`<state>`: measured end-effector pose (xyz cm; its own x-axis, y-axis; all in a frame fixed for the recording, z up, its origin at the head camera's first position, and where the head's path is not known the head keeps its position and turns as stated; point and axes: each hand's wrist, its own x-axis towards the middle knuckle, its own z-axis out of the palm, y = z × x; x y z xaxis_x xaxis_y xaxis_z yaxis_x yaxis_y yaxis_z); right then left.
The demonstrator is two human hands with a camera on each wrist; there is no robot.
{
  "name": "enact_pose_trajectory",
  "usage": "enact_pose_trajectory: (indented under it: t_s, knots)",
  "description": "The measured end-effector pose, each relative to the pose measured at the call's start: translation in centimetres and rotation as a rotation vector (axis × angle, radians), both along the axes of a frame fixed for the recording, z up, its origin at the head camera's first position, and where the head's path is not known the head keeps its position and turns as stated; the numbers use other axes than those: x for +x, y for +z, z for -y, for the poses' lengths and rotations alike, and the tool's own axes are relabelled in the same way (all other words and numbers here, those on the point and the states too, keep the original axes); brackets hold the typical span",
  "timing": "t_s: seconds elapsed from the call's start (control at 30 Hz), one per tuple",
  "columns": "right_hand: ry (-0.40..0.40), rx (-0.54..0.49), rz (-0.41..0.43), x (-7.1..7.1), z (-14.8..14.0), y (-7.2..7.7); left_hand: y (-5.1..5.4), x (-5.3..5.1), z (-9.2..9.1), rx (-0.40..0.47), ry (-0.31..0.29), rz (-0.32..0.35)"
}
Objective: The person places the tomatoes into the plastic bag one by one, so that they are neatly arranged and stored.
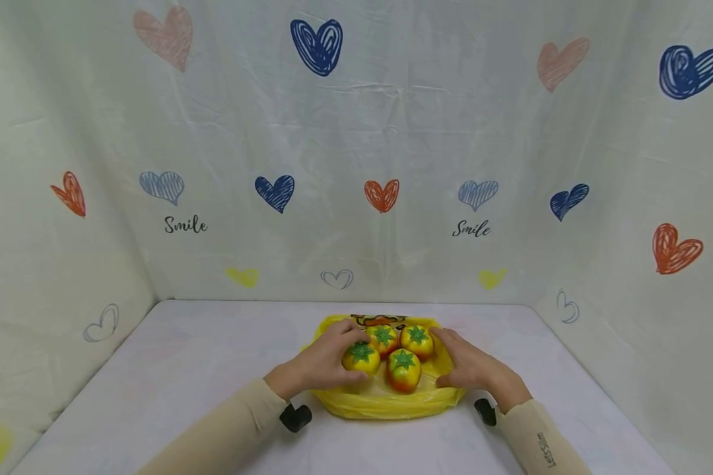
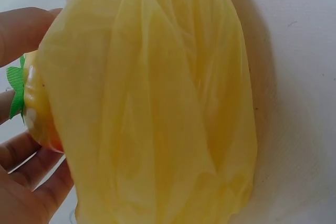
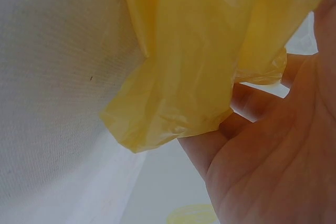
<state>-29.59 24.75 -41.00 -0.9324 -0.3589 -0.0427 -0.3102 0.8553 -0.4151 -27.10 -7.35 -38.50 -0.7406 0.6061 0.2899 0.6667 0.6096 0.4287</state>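
Observation:
In the head view several yellow-and-red toy fruits with green star-shaped leaf tops sit together in a container lined with a yellow plastic bag [image 1: 392, 408]. My left hand [image 1: 327, 356] curves round the leftmost toy fruit [image 1: 362, 361], fingers behind it and thumb in front. The left wrist view shows that fruit [image 2: 38, 106] between thumb and fingers, partly covered by the bag. My right hand [image 1: 475, 366] lies over the bag's right edge, fingers loosely spread, fingertips beside the back right fruit [image 1: 417, 340]. In the right wrist view the bag hides those fingertips.
The container stands on a white table [image 1: 214, 369], with white table surface on both sides. A white curtain [image 1: 333, 132] printed with hearts encloses the back and sides. Dark wrist devices [image 1: 296, 417] sit below both hands.

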Motion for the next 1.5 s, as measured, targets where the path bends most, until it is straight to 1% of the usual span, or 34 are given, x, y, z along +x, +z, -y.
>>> enact_pose_trajectory:
  t_s: [0.27, 0.77, 0.93, 1.17, 1.33, 1.5]
  knots:
    - [-0.002, -0.003, 0.007, 0.0, 0.0, -0.1, -0.7, -0.2, -0.3, -0.038, 0.024, 0.020]
    - [0.005, 0.006, -0.010, 0.0, -0.1, 0.0, -1.1, -0.3, -0.6, -0.053, 0.001, 0.049]
    - [0.004, 0.004, -0.012, 0.0, -0.1, 0.0, -1.2, -0.4, -0.7, -0.065, 0.007, 0.044]
    - [0.003, 0.001, -0.011, -0.1, -0.1, -0.1, -1.5, -0.6, -0.8, -0.095, 0.005, 0.011]
    - [0.009, 0.004, -0.014, -0.1, -0.1, -0.1, -1.5, -0.5, -0.8, -0.123, 0.010, 0.011]
    - [0.017, 0.008, -0.024, -0.1, -0.1, 0.0, -1.5, -0.5, -0.9, -0.124, 0.015, 0.013]
